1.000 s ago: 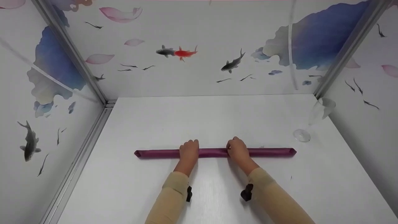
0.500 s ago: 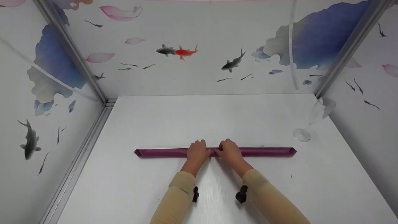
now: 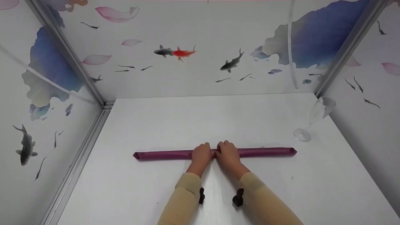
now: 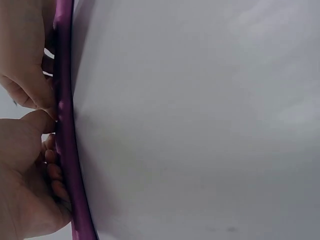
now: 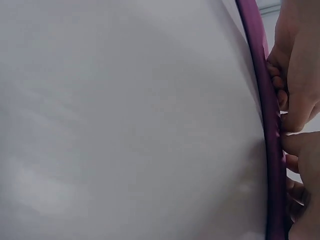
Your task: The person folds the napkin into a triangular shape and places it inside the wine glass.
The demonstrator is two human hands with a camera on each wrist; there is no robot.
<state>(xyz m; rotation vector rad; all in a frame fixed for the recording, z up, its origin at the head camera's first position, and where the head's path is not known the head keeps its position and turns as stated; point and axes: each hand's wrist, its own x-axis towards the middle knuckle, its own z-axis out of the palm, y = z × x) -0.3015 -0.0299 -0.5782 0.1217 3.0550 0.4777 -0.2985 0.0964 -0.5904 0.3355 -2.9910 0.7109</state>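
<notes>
A dark purple satiny cloth (image 3: 265, 152), rolled or folded into a long narrow strip, lies crosswise on the white table. Near its middle, my left hand (image 3: 202, 155) curls over it from the near side. Close beside, almost meeting it, my right hand (image 3: 228, 154) pinches the same strip. In the left wrist view the cloth (image 4: 64, 100) runs along the fingertips, and both thumbs press its near edge. The right wrist view shows the strip (image 5: 270, 120) with thumbs and curled fingers along it. Both ends of the strip are pointed and lie flat.
A clear stemmed glass (image 3: 302, 135) stands at the right rear of the white table (image 3: 200, 118). Printed panels with fish and petals (image 3: 184, 53) enclose the back and sides. Metal rails (image 3: 84, 156) edge the left side.
Both hands have slid along the strip toward its middle, the left one rightward and the right one leftward, until they nearly meet. The strip has stayed about where it was.
</notes>
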